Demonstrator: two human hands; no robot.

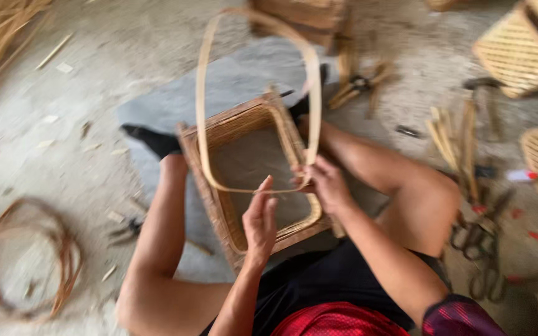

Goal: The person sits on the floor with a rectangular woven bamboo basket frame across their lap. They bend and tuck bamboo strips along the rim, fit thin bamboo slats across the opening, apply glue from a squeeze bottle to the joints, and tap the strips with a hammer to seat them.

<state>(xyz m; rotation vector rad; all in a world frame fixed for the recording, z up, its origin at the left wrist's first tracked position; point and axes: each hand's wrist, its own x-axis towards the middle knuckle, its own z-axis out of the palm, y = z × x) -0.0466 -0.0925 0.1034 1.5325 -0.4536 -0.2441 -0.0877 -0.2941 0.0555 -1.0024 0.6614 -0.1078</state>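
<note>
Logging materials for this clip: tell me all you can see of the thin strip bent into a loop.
The strip is a thin, flat, pale tan band, probably cane or bamboo, bent into a tall loop. It arches up over the woven frame and runs flat across its opening. The left hand touches the bottom run; the right hand pinches it where the ends meet. Motion blur hides finer detail.

Soft daylight, heavy motion blur throughout
</note>
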